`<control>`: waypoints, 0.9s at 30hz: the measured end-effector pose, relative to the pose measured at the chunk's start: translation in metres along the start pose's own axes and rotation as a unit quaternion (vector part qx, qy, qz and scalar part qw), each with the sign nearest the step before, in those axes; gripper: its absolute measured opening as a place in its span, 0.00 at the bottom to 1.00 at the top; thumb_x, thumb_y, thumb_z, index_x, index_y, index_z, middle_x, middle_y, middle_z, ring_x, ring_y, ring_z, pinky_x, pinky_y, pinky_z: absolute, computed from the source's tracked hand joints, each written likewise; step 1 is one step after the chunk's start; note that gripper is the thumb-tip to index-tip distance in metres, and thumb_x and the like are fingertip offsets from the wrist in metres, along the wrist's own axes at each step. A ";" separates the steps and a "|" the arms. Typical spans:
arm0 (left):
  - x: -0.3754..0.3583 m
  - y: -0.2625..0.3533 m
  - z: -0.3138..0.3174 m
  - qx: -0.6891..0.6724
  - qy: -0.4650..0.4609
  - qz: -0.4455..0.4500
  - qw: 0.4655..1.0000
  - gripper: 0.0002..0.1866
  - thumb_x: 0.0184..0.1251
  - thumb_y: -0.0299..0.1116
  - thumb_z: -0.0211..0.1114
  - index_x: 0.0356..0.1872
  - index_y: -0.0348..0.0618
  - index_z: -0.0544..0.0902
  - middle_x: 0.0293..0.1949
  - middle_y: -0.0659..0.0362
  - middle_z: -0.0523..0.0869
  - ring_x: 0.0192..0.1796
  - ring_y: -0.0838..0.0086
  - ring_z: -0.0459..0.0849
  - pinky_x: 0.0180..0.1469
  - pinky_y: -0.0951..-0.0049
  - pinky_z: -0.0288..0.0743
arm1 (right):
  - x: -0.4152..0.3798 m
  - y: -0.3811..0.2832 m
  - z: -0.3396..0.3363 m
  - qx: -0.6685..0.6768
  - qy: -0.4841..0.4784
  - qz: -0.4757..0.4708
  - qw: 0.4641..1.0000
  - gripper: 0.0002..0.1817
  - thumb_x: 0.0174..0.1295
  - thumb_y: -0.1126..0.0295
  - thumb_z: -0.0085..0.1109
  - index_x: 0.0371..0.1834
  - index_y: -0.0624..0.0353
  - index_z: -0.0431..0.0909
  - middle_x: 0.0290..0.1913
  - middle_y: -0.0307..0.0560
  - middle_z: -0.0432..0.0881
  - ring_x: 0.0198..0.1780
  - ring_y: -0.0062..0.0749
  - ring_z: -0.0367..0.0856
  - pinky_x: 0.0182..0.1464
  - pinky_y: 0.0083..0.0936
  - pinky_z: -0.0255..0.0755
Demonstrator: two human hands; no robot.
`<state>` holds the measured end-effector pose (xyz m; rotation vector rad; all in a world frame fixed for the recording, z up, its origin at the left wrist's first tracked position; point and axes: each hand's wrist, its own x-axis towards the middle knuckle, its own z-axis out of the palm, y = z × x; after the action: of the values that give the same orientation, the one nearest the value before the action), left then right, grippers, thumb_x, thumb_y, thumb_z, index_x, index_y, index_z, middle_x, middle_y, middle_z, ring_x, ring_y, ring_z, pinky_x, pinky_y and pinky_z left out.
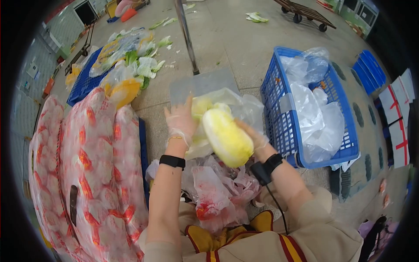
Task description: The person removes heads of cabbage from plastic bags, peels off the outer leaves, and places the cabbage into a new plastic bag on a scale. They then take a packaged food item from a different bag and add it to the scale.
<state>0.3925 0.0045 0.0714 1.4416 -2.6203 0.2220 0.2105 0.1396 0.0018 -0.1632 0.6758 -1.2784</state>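
A pale yellow napa cabbage (pixel 227 137) is held in my right hand (pixel 251 135), whose fingers wrap round its upper right side. My left hand (pixel 182 120), in a thin clear glove, is left of the cabbage with its fingers spread over the edge of a clear plastic bag (pixel 235 104). More yellow cabbage shows in or under that bag, just behind the held one. The bag lies over a grey platform (pixel 179 89) at the foot of a metal post. Crumpled clear and red-printed plastic (pixel 214 187) lies below my hands.
Tall red-and-white wrapped sacks (pixel 94 166) stand at the left, with a knife (pixel 73 205) on them. A blue crate (pixel 301 157) of clear bags stands at the right. Cabbage leaves and plastic cover a blue pallet (pixel 89 74). A wheeled cart (pixel 307 13) is farther back.
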 end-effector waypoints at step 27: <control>-0.068 -0.119 0.094 -0.543 -0.272 -0.259 0.751 0.12 0.55 0.36 0.59 0.32 0.39 0.83 0.29 0.53 0.85 0.29 0.69 0.82 0.35 0.70 0.75 | 0.033 -0.047 0.039 -0.648 0.284 -0.305 0.637 0.40 0.44 0.50 0.68 0.56 0.68 0.71 0.52 0.64 0.77 0.62 0.46 0.71 0.64 0.34 0.61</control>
<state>0.5238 -0.0207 -0.0264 1.6811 -1.7475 -1.6784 0.1972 0.0850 0.0423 -1.3136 2.1835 -1.2027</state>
